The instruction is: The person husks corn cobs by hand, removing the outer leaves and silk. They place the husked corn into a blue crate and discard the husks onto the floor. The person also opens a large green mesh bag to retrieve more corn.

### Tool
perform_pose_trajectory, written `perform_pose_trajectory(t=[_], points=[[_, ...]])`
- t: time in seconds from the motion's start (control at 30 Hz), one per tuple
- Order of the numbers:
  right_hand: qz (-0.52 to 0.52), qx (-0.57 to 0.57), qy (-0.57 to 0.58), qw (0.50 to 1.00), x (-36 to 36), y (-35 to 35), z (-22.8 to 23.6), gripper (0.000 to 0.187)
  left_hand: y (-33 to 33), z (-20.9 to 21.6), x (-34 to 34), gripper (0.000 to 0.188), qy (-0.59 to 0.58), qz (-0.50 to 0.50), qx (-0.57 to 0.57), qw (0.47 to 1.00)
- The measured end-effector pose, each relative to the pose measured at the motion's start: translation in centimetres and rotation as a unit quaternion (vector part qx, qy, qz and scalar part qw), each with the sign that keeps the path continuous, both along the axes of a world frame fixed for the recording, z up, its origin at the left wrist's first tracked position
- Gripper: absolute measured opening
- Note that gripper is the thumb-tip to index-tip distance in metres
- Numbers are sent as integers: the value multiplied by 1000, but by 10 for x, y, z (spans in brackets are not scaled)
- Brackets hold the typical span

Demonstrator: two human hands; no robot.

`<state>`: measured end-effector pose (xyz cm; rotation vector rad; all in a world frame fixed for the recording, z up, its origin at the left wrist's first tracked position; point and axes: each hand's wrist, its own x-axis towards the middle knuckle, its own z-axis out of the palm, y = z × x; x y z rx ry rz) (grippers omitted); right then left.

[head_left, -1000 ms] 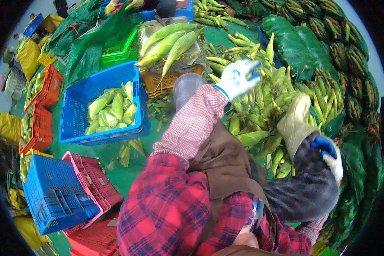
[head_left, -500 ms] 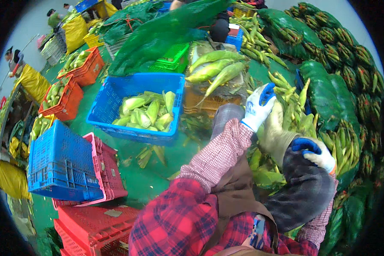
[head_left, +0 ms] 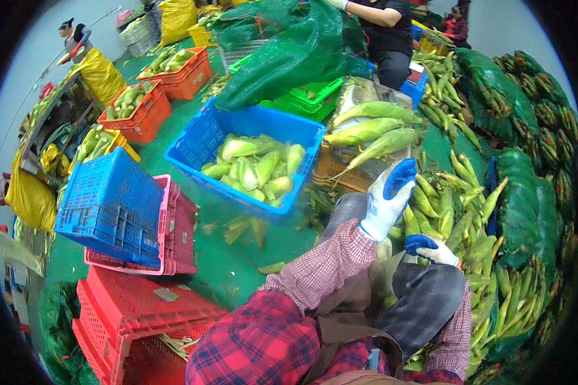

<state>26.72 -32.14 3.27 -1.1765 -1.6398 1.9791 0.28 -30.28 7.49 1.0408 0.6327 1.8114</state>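
Observation:
My left hand (head_left: 390, 197), in a white glove with blue-coated fingers, hovers above my knee with thumb and fingers apart and nothing in it. Lower and to the right, my right hand (head_left: 433, 250) wears a matching glove; its fingers are loosely bent, and no object shows in them. Just beyond the left hand, a few large corn cobs in green husks (head_left: 382, 128) lie on a plastic-covered stand. A big heap of unhusked corn (head_left: 453, 208) spreads beside both hands. Ahead on the left, a blue crate (head_left: 192, 154) contains several pale, trimmed cobs (head_left: 257, 168).
At left stand tilted blue (head_left: 109, 205) and pink (head_left: 178, 224) crates, with red crates (head_left: 119, 308) nearer me. Orange corn crates (head_left: 135, 122) line the far left. Green net (head_left: 289, 58) hangs over the blue crate's far edge near a person (head_left: 392, 32). Full net sacks (head_left: 523, 205) rise at right.
The view has swung, shifting most of the scene rightward. My right hand has come closer to my left. The raised green net has dropped, and the person behind it now shows.

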Motion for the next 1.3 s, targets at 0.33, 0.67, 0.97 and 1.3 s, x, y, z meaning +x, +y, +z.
perform_pose_trajectory(t=[0.33,0.67,0.97,1.3], points=[[48,-134,-13,990,-12,50,-63,46,-7,3,-35,47,156,155,-1,976],[-64,-78,-100,990,17,85,-123,43,-3,-11,-58,37,172,232,-20,957],[-95,-51,-99,989,-95,54,-152,43,7,-21,-99,35,160,330,-22,930],[-41,-71,-53,995,-144,3,-163,43,-40,43,-120,30,182,357,29,916]])
